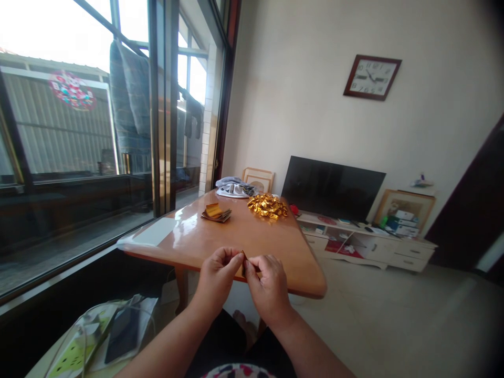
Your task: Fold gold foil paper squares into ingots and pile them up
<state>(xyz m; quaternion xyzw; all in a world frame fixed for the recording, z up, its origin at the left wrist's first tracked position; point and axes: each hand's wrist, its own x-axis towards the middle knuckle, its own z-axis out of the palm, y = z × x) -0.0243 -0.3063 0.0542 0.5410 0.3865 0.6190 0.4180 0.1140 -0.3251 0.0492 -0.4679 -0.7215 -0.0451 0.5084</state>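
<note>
Centrally, in the head view, both hands are meeting at or just in front of the near edge of the tabletop (232, 239); exact height over it, cannot tell. Left hand (219, 273) is pinching a small dark-gold piece (243, 269), thumb against fingertips; right hand (270, 283) is closing on the same piece from the other side, thumb and fingers curled in. The piece is sitting upright between them, mostly hidden by the fingers.

Beyond, a stack of brown-gold sheets (214, 212) is lying left of the middle, slightly fanned. Farther right, a heap of shiny gold pieces (268, 206) is resting near the far end. Toward the left corner, a white sheet (155, 231) is lying flat.

Handling, by judgement: the piece is looking very light, thin as paper or foil, probably slick-faced, creasing readily and tearing if tugged. Best hold seems to be a light fingertip pinch at opposite edges, pads flat, no squeezing across the middle.
</note>
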